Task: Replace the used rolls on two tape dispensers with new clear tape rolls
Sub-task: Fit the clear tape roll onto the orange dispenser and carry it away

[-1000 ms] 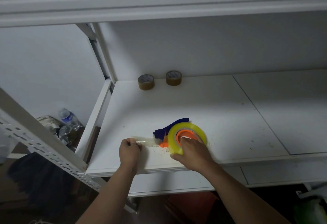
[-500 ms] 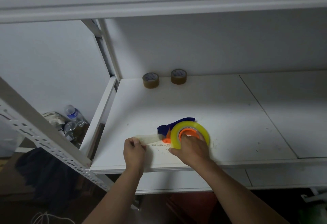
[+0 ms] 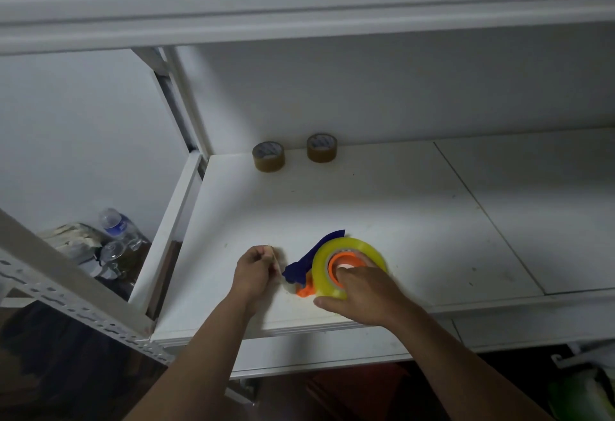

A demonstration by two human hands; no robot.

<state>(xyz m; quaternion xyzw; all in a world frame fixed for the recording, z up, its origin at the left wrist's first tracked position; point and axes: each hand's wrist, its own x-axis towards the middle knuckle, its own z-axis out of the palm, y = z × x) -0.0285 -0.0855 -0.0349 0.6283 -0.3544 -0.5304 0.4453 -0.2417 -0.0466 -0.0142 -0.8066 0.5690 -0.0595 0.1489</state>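
A tape dispenser [image 3: 304, 269] with a blue body and orange parts lies on the white shelf [image 3: 382, 207] near its front edge. A yellowish clear tape roll [image 3: 346, 251] sits on the dispenser's orange hub. My right hand [image 3: 361, 290] rests on the roll, fingers curled over the hub and thumb against the roll's near side. My left hand [image 3: 254, 270] pinches the free end of the tape strip [image 3: 278, 267] just left of the dispenser's blue front.
Two brown used tape rolls [image 3: 268, 156] [image 3: 321, 147] stand at the back of the shelf by the wall. A perforated metal upright [image 3: 76, 297] crosses at left. Plastic bottles [image 3: 116, 224] and clutter lie below left. A seam [image 3: 482, 214] divides the shelf boards at right.
My left hand has moved right, toward the dispenser, so the pulled-out tape strip is now much shorter. My right hand stays on the roll.
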